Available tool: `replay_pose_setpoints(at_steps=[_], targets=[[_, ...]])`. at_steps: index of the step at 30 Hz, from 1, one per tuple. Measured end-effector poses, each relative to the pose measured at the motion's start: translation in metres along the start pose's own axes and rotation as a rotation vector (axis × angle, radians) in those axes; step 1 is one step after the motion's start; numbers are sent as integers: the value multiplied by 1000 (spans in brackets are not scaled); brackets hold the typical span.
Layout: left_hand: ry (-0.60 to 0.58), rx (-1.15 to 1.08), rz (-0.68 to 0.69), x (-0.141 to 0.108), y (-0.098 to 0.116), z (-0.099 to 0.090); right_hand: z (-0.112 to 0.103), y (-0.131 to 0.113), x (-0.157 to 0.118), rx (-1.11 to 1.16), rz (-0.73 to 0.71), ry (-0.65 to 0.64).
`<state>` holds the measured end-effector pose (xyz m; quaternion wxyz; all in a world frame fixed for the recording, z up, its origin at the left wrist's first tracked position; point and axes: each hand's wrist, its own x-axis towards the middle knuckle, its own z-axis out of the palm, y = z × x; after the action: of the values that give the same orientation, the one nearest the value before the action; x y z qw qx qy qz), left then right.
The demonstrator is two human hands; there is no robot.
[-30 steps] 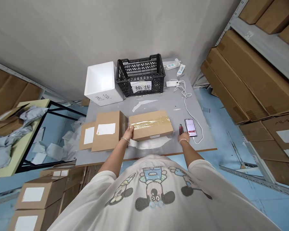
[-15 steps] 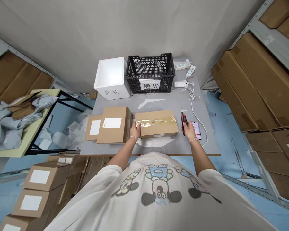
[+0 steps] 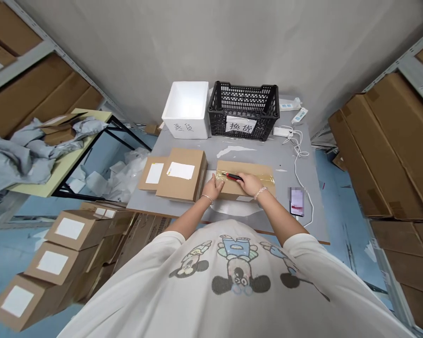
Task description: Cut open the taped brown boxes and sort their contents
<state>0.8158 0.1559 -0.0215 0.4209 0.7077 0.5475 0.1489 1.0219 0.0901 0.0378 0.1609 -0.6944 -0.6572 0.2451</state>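
Nearest, note a white fabric shirt with cartoon figures [image 3: 239, 263], then, to the right on a grey tabletop [image 3: 268, 152], a dark-edged rectangular phone [image 3: 297, 202]. Slightly farther, see a bare right hand [image 3: 250, 184] wrapped round a slim red-and-black utility knife [image 3: 234, 176], pointing left above a long brown cardboard box [image 3: 254, 168] sealed with shiny yellowish tape [image 3: 267, 178]. Too small to tell whether touching the tape or just above it. At the box's left end, find a bare left hand [image 3: 213, 188]; impossible to make out whether pinching or only pressing.

For good control, best keep the tip shallow along the taped seam, avoid pushing toward the left fingers, and shift these lower, off the line of the tip. Press the box steadily onto the tabletop, without twisting.

Just left, notice a larger brown cardboard carton [image 3: 178, 186] beside a smaller brown carton [image 3: 150, 186], both white-labelled. Farther back, a white foam box [image 3: 193, 129] next to a black latticed plastic crate [image 3: 267, 123].
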Motion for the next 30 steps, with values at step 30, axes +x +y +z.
replay_pose_setpoints(at_steps=[30], targets=[[-160,75,-32,-6,-13,7,-27,-48,36,-540,-114,-282]])
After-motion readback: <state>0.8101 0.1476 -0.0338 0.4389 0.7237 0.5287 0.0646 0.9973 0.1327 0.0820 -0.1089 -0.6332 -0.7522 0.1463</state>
